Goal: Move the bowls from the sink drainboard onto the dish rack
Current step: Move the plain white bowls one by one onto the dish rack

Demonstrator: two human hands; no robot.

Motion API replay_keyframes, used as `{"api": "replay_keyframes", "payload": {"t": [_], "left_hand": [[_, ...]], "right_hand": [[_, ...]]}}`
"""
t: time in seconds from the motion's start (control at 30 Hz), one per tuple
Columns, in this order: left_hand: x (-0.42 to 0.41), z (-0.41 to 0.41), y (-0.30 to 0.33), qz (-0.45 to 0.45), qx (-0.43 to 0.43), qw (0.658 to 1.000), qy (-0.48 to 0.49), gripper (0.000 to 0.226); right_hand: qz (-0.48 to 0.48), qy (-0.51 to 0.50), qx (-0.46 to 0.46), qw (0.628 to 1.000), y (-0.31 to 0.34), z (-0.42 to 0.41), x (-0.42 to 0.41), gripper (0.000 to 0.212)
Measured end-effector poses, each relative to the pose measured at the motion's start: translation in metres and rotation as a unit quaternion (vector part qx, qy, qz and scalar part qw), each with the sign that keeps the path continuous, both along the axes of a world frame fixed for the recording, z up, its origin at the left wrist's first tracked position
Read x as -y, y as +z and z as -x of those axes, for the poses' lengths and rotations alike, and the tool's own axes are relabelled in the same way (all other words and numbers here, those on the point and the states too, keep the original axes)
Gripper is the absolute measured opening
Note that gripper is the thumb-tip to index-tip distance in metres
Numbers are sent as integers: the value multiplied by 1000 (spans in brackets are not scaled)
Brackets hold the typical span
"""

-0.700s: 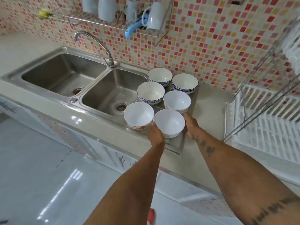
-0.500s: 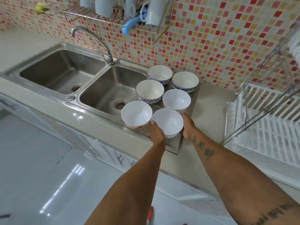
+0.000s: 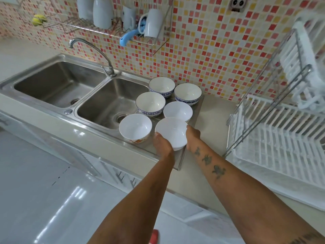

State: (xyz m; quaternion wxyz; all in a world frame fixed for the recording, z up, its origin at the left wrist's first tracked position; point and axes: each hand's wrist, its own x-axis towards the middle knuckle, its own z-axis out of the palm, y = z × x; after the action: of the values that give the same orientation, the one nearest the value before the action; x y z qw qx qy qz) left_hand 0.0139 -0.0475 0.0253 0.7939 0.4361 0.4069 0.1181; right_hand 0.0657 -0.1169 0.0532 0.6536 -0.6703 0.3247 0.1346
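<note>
Several white bowls stand on the steel drainboard point(image 3: 197, 110) right of the sink. The nearest plain white bowl point(image 3: 171, 132) is tilted and lifted slightly, held between my left hand point(image 3: 162, 143) on its left side and my right hand point(image 3: 192, 136) on its right. Beside it stands a white bowl with an orange pattern point(image 3: 135, 128). Behind are another plain white bowl point(image 3: 177, 111) and three blue-patterned bowls point(image 3: 150, 103), point(image 3: 161, 86), point(image 3: 187, 93). The white dish rack point(image 3: 281, 143) stands on the counter to the right.
A double steel sink point(image 3: 109, 103) with a curved faucet point(image 3: 91, 50) lies left of the bowls. A wall shelf point(image 3: 105, 27) above holds white mugs and a blue brush. The dish rack has a chrome frame point(image 3: 260, 110) and an upper tier. The tiled wall is behind.
Both hands closed around the nearest white bowl, and it has tipped and risen a little off the drainboard. The view shifted slightly.
</note>
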Motion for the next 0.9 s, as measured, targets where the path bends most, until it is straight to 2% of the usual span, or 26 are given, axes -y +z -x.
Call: {"api": "replay_keyframes", "payload": {"t": [0.17,0.27,0.43,0.53,0.67,0.73,0.8,0.9], "left_hand": [[1,-23,79,62,45,996,36,49],[-1,-39,148,118,131,983,50,53],[15,-37,258,107,252,961,26,40],[50,-23,306,130,335,933,-21,40],[110,-7,345,155,388,901,-113,35],[141,-5,357,152,390,894,-161,40],[175,-6,364,172,379,882,-220,43],[218,-6,369,214,312,836,-399,48]], "right_hand": [[44,-3,145,988,93,-5,-3,42],[47,1,256,965,162,-5,0,38],[29,12,397,917,271,6,26,31],[25,-5,458,888,317,16,58,27],[26,-67,494,866,355,30,119,22],[28,-100,502,859,366,38,156,28],[29,-135,506,851,371,47,197,25],[63,-189,499,844,372,66,258,23]]}}
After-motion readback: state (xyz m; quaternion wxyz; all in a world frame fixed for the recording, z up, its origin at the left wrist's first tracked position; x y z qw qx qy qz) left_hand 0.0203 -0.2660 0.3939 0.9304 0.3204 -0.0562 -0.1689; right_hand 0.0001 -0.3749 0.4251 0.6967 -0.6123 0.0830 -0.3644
